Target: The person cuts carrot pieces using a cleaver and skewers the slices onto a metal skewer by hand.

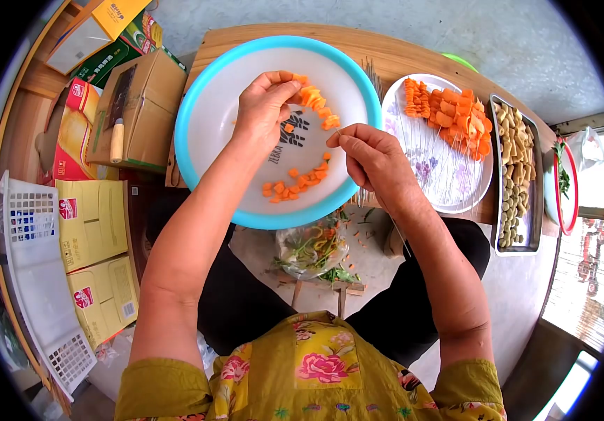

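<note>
Left hand (267,105): thumb and fingertips are closing together on the far end of a row of orange pieces (314,102), thin and irregular, threaded along a skewer. Right hand (372,158): thumb and forefinger are pinching the near part of the skewer (339,131), a fine shaft. Both are hovering over the basin.

Basin (207,105): round, smooth, white inside with a broad blue rim; sitting on the wooden bench (400,49). Loose chunks (302,184), orange and angular, are lying inside in a curved scatter, on the near side.

Plate (456,209): white, glossy, flower-patterned; standing right of the basin, bearing threaded orange slices (459,116), some pleated, some broad and curled.

Tray (524,237): metal, oblong; lying right of the plate, holding tan, lumpy pieces (516,147).

Bowl (576,182): red-rimmed; showing green leaves at far right, seen steeply from the side.

Hidden: the left fingers are covering the skewer's far tip; the right hand is obscuring part of the basin rim. The dark print inside the basin is partly blocked.
</note>
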`<state>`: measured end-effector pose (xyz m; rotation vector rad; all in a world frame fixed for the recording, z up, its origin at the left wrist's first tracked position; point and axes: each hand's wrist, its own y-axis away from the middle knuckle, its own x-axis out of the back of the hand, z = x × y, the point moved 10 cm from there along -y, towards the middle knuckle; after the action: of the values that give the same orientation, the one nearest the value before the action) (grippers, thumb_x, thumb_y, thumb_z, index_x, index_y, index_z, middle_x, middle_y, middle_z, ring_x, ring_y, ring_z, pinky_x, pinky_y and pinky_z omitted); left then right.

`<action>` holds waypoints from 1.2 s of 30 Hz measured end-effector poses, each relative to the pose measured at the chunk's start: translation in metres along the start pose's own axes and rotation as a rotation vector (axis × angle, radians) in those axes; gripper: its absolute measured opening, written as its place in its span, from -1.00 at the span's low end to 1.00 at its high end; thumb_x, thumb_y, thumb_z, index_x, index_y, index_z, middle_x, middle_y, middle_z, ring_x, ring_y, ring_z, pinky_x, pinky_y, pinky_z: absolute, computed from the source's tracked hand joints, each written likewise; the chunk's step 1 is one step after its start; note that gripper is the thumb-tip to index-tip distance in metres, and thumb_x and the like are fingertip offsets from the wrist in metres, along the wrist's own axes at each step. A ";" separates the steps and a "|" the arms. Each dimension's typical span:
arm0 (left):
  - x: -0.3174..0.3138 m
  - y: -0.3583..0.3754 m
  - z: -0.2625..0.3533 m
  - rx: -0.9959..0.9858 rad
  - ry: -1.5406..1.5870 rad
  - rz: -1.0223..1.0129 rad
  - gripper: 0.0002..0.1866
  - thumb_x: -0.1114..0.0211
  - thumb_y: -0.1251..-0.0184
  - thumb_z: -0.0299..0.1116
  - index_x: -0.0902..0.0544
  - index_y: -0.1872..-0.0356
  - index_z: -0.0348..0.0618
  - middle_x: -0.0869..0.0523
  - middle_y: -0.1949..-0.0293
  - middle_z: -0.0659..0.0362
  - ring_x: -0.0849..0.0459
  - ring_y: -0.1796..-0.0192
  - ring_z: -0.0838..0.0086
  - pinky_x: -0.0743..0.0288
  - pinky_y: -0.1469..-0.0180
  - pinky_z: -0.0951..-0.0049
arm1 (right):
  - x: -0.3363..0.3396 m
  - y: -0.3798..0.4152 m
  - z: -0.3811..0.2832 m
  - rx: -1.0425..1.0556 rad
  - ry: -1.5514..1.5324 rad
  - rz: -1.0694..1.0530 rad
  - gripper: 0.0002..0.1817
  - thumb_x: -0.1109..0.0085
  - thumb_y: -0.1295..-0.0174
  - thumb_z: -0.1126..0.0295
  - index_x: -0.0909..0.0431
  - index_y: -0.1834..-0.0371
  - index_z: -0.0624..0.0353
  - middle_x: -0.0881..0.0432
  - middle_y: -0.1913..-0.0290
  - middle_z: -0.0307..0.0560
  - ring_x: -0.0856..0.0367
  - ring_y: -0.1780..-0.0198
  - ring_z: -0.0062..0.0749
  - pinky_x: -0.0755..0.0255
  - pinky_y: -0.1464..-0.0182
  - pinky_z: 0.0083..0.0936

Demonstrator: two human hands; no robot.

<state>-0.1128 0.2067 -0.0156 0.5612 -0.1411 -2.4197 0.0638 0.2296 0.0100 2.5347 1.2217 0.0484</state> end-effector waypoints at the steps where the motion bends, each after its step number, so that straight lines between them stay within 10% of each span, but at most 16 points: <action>1: 0.000 0.000 0.000 0.000 0.000 0.000 -0.89 -0.22 -0.31 -0.56 -0.52 0.18 -0.23 -0.70 0.24 0.10 -0.61 0.34 0.66 -0.16 0.62 0.76 | 0.000 0.000 0.000 0.003 0.009 0.005 -0.78 0.03 -0.40 0.38 -0.57 0.20 0.29 -0.27 0.73 -0.43 -0.09 0.73 -0.79 0.04 0.66 -0.75; 19: -0.006 0.008 0.023 -0.198 -0.182 0.036 -0.91 -0.24 -0.26 -0.56 -0.52 0.27 -0.19 -0.73 0.28 0.11 -0.56 0.41 0.71 -0.13 0.60 0.77 | 0.000 0.001 0.000 -0.011 0.011 0.013 -0.77 0.05 -0.41 0.36 -0.57 0.19 0.28 -0.27 0.73 -0.42 -0.10 0.74 -0.79 0.03 0.67 -0.75; 25: -0.017 0.014 0.033 -0.405 -0.341 0.019 -0.94 -0.23 -0.22 -0.57 -0.59 0.29 -0.30 -0.72 0.39 0.17 -0.62 0.43 0.61 -0.51 0.36 0.62 | 0.000 -0.002 0.003 -0.057 -0.248 -0.013 -0.78 0.06 -0.41 0.37 -0.55 0.18 0.30 -0.28 0.74 -0.36 -0.10 0.75 -0.74 0.01 0.67 -0.73; 36: 0.006 0.000 -0.045 0.306 0.382 0.016 -0.70 -0.02 -0.23 -0.69 -0.38 0.00 -0.43 -0.52 0.09 -0.03 -0.59 0.06 0.27 -0.54 0.01 0.48 | 0.019 -0.008 -0.002 0.034 -0.148 0.069 -0.76 0.04 -0.38 0.36 -0.56 0.20 0.31 -0.30 0.72 -0.36 -0.10 0.71 -0.72 0.01 0.63 -0.71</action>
<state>-0.0973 0.2049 -0.0583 1.1424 -0.3526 -2.2400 0.0697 0.2493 0.0079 2.5582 1.0873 -0.1428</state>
